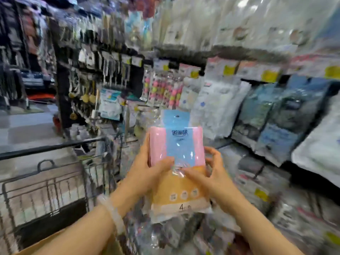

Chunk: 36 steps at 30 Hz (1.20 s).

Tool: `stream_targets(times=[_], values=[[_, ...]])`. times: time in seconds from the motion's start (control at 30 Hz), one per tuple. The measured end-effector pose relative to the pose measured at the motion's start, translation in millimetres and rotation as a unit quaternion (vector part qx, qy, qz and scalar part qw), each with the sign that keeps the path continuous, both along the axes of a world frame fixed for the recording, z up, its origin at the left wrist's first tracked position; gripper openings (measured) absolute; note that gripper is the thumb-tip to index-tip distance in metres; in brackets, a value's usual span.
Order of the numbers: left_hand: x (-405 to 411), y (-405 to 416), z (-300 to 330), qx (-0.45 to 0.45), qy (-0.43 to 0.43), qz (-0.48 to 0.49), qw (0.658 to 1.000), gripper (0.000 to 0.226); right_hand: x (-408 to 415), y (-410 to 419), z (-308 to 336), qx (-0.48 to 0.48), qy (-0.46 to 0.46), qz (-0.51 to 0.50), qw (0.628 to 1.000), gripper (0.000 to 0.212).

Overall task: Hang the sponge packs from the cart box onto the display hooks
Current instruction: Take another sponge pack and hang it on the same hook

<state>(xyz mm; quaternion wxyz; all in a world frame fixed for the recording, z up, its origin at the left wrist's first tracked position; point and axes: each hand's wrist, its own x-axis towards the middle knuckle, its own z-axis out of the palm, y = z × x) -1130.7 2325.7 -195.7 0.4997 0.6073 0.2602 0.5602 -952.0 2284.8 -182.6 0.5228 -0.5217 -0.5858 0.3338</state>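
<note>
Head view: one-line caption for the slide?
Both hands, left hand and right hand, hold a sponge pack upright before hooks of hanging goods, with the wire cart at the left.

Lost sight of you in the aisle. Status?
Left hand and right hand both gripping one sponge pack, upright, hang hole on top. Not hooked yet. Nothing blocking.

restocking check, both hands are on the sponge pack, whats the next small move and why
Probably raise the sponge pack toward a display hook: the left hand and right hand hold it upright, and its hang hole is still free.
</note>
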Motion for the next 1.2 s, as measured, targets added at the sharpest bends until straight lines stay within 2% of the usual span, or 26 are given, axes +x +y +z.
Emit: stream_targets(times=[0.07, 0.13, 0.23, 0.37, 0.53, 0.6, 0.7, 0.77, 0.87, 0.97, 1.07, 1.13, 1.2], values=[[37.1, 3.7, 57.7, 0.057, -0.023, -0.042, 0.997, 0.06, 32.1, -11.8, 58.7, 0.066, -0.035, -0.05, 0.996, 0.068], [71.6, -1.4, 114.8, 0.117, -0.045, -0.076, 0.989, 0.064, 61.6, -29.0, 115.1, 0.13, -0.07, -0.096, 0.984, 0.066], [114.9, -17.2, 192.0, 0.19, -0.064, -0.117, 0.973, 0.078, 94.2, -67.0, 188.4, 0.209, -0.086, -0.157, 0.961, 0.08], [162.4, -42.4, 265.2, 0.242, -0.072, -0.182, 0.95, 0.08, 128.8, -117.6, 256.5, 0.275, -0.139, -0.215, 0.927, 0.09], [214.1, -63.6, 301.4, 0.247, -0.067, -0.26, 0.931, 0.076, 162.1, -162.7, 298.6, 0.308, -0.27, -0.261, 0.874, 0.082], [232.8, -66.8, 306.1, 0.223, -0.068, -0.295, 0.927, 0.069, 176.9, -170.4, 312.7, 0.329, -0.275, -0.272, 0.861, 0.073], [256.2, -66.6, 310.8, 0.203, -0.076, -0.332, 0.918, 0.058, 201.6, -172.5, 332.1, 0.331, -0.21, -0.254, 0.884, 0.055], [267.7, -64.1, 314.7, 0.199, -0.066, -0.34, 0.917, 0.066, 217.6, -170.2, 341.0, 0.308, -0.185, -0.237, 0.903, 0.049], [280.8, -61.8, 323.3, 0.203, -0.024, -0.324, 0.924, 0.086, 240.6, -165.6, 348.1, 0.285, -0.156, -0.221, 0.92, 0.057], [291.2, -61.0, 331.3, 0.212, 0.017, -0.276, 0.937, 0.094, 260.6, -163.2, 353.5, 0.271, -0.131, -0.229, 0.926, 0.07], [298.1, -59.2, 338.5, 0.255, 0.094, -0.167, 0.948, 0.1, 275.8, -161.2, 360.2, 0.274, -0.129, -0.248, 0.92, 0.076], [303.3, -56.0, 345.2, 0.299, 0.162, -0.069, 0.938, 0.104, 281.2, -159.2, 367.6, 0.275, -0.139, -0.254, 0.917, 0.077], [308.7, -54.6, 353.7, 0.33, 0.21, -0.013, 0.92, 0.099, 285.0, -156.9, 376.2, 0.272, -0.141, -0.251, 0.918, 0.077]])
